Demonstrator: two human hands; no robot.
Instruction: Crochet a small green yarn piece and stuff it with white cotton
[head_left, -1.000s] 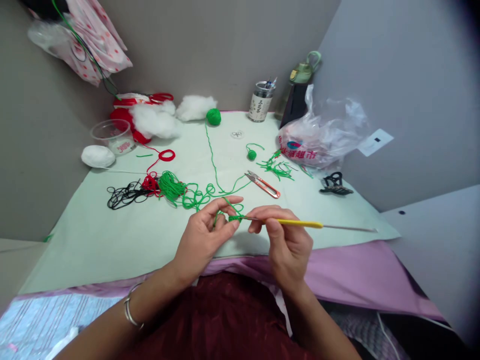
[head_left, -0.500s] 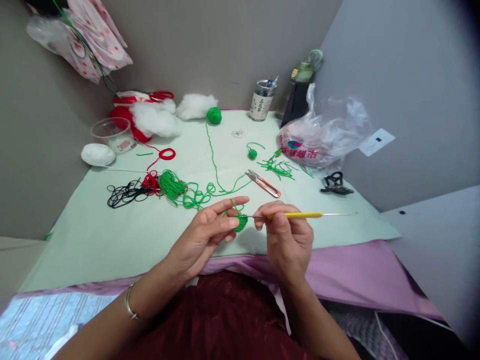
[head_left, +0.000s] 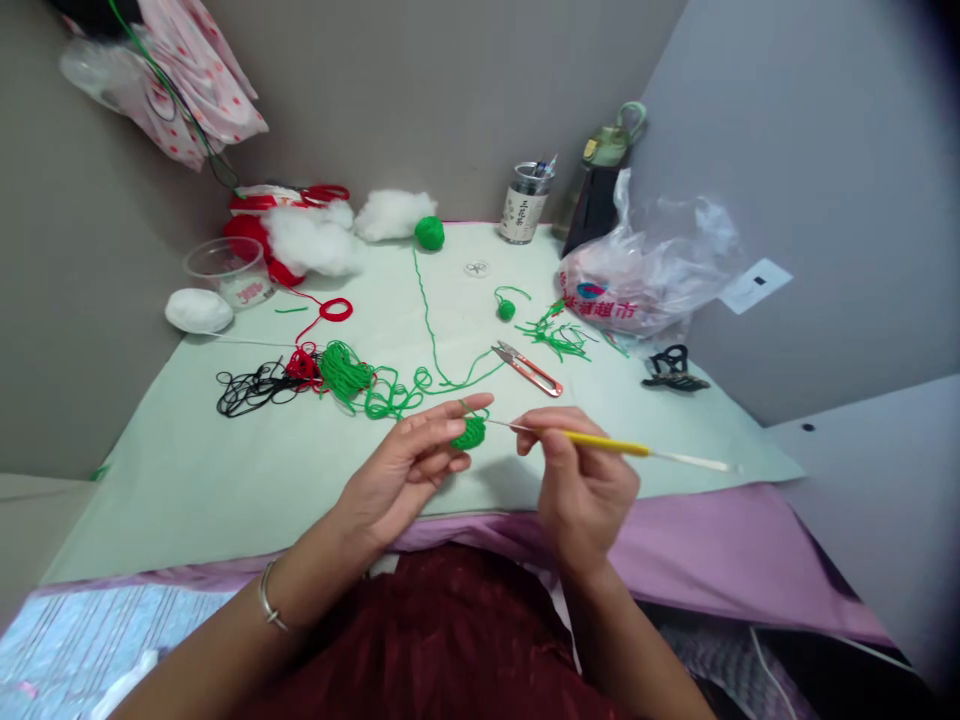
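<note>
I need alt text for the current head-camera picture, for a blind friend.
A person's left hand holds a small green yarn piece; the right hand holds a yellow-handled hook pointing at it. Beyond, on a pale tabletop, lie orange snips and tangled green, red and black yarn.

Left fingers (head_left: 435,434) hold green crochet piece (head_left: 470,434); right fingers (head_left: 559,448), yellow-handled hook (head_left: 611,443).
</note>
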